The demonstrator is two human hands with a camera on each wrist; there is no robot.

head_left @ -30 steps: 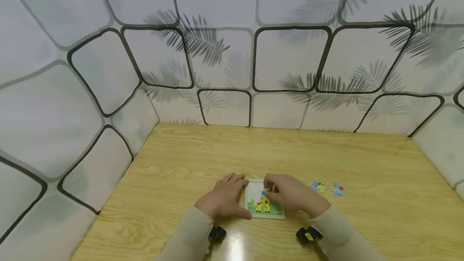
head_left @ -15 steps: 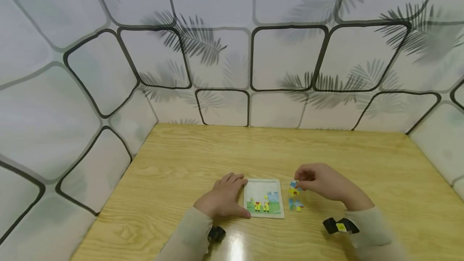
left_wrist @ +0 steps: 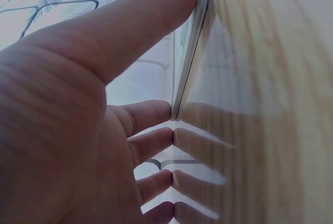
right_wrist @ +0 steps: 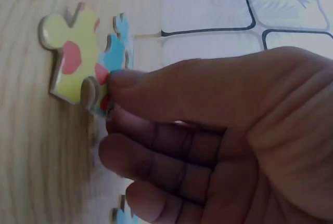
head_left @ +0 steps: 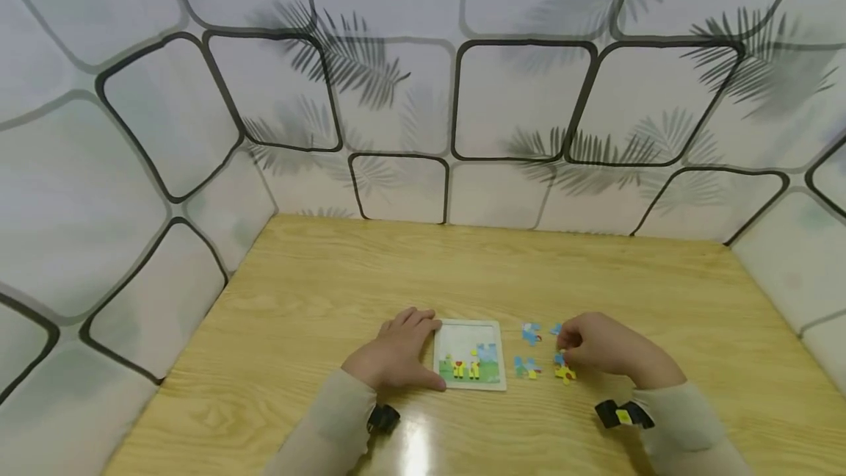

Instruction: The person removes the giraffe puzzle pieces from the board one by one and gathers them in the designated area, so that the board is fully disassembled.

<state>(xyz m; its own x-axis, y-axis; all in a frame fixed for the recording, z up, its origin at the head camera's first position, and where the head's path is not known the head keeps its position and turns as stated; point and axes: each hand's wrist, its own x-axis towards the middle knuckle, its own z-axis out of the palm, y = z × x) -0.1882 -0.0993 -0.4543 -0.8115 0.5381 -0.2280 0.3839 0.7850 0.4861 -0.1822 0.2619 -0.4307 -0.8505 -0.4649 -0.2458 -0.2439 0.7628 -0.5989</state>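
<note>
My left hand [head_left: 399,355] lies spread against the left side of a shallow puzzle tray [head_left: 463,333], thumb and fingertips at its edge. Inside the tray, the lower part shows a green and blue picture with yellow figures; the upper part is bare white. To the right, my right hand [head_left: 604,347] pinches a yellow puzzle piece [right_wrist: 78,65] with red spots and some blue, between thumb and index finger. It is tilted up in the right wrist view, its far end hidden by the thumb. The other fingers of that hand are curled in.
Loose puzzle pieces lie between tray and right hand: a blue one [head_left: 531,333], a blue-green one [head_left: 527,367], and another blue piece [head_left: 556,329] by the fingertips. The wooden table [head_left: 344,263] meets patterned fabric walls [head_left: 410,116] at the back and sides.
My right hand has left the tray and moved right to the loose pieces, where it now pinches the yellow one. My left hand has stayed at the tray's edge. The view has shifted slightly.
</note>
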